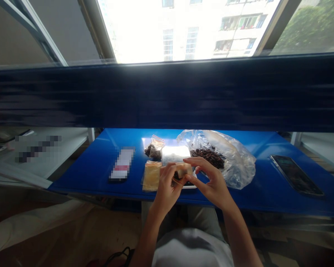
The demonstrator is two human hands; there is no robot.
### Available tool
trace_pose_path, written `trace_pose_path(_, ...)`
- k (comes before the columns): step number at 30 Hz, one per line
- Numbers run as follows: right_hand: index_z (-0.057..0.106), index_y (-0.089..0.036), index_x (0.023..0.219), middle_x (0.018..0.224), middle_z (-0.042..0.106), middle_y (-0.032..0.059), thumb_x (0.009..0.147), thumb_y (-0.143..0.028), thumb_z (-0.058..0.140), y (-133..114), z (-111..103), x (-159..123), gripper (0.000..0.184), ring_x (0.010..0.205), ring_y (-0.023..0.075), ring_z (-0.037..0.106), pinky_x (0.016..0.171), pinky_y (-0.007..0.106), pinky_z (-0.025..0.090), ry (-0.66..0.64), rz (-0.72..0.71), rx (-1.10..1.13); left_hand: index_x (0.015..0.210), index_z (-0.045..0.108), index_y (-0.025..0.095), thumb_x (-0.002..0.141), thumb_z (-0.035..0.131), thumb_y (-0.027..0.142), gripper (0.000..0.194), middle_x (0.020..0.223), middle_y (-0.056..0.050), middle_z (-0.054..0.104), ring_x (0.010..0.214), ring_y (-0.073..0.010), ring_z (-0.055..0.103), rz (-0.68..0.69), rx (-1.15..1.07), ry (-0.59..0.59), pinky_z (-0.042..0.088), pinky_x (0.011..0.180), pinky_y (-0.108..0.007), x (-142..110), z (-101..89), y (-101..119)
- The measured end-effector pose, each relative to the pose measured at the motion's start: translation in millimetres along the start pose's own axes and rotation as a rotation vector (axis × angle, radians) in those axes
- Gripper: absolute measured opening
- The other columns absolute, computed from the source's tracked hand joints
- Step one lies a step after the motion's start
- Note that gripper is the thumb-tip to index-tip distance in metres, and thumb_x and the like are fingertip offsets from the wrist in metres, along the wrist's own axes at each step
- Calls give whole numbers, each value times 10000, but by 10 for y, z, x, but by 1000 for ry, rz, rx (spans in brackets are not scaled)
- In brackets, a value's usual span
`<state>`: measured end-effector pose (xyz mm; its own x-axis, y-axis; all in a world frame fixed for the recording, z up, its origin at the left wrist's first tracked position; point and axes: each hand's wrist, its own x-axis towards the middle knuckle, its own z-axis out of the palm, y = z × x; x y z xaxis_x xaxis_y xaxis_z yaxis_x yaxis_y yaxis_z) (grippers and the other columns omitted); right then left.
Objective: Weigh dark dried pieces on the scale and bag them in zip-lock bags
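Note:
A small clear zip bag (186,170) with something dark in it is held up over a white scale (176,152). My left hand (167,182) is closed on the bag's left side, and the fingertips of my right hand (211,182) pinch its right edge. To the left of my left hand lies a stack of flat zip bags (151,175). Behind that stack are small bags of dark pieces (155,151). Beyond my right hand, a large clear plastic bag (241,168) lies spread out with a heap of dark brown pieces (210,157) in it. My hands partly hide the scale.
Everything lies on a blue tabletop (85,172). A phone with a lit, blurred screen (122,164) is at the left, and a dark phone (296,175) at the right. A dark blue shelf board (167,94) crosses above the back of the table.

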<state>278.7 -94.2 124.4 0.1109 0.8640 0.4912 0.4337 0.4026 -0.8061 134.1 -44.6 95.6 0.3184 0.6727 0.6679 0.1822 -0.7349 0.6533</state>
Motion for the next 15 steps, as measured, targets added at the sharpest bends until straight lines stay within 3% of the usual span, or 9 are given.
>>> trace_pose_path(15,671,-261,1093,1097,680,78,841,-310,641,5,-20,24,258,967,223,626,669,315,518,25,13,-6,935,553,200,789,688,269,210,924,-48,643,897,-167,631,-145,-103,106,510,773,-278,-43,26,-85)
